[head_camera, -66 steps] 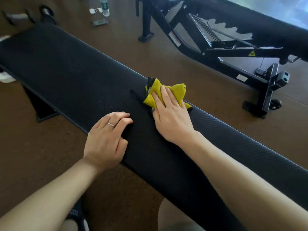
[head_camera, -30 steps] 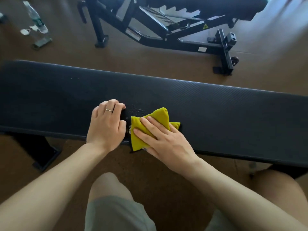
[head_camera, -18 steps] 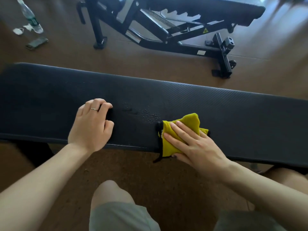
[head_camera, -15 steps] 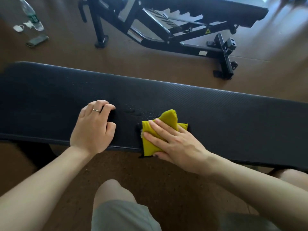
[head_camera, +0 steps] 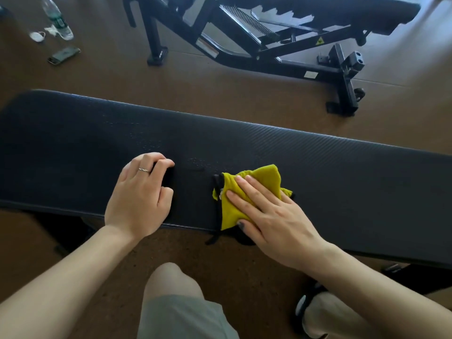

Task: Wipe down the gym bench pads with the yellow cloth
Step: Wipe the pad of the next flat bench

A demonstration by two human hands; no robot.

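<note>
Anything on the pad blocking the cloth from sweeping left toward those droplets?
The left hand rests on the bench pad just beyond the droplets, so a long leftward stroke of the yellow cloth under the right hand would meet it.

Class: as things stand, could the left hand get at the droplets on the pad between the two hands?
Probably yes: the left hand rests on the pad beside the droplets, with bare pad between.
</note>
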